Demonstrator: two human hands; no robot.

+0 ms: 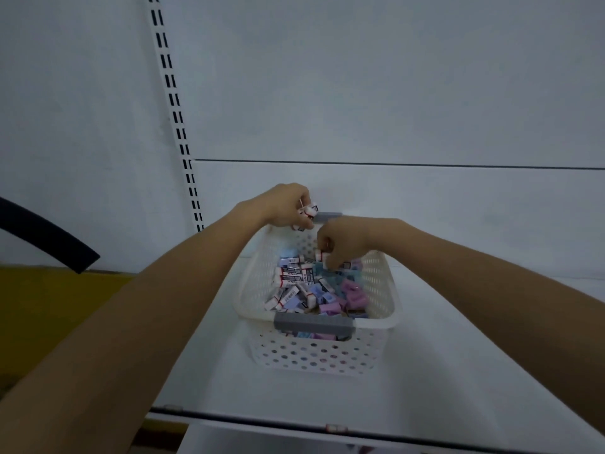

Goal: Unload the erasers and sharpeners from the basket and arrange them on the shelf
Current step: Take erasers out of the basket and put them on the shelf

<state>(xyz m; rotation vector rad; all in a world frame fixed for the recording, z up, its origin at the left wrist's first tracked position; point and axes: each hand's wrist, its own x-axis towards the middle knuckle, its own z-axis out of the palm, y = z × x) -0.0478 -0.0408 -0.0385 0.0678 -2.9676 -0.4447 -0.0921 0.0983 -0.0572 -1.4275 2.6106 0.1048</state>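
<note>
Head view: left hand [288,204] fingers clamp several white sleeved erasers [306,214] above the white perforated plastic basket [314,355]; right hand [340,244] pinches another inside. Overfilled grip risks dropping erasers onto the white shelf [458,371].

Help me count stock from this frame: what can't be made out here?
Head view only:
Number of erasers the left hand grips: its fingers cover some.
Whether the right hand grips anything: its own fingers hide it.
Print on the eraser sleeves: too small and blurred.
Floor of the basket: buried under the pile.
The dark curved object: cut off by the left edge.
</note>
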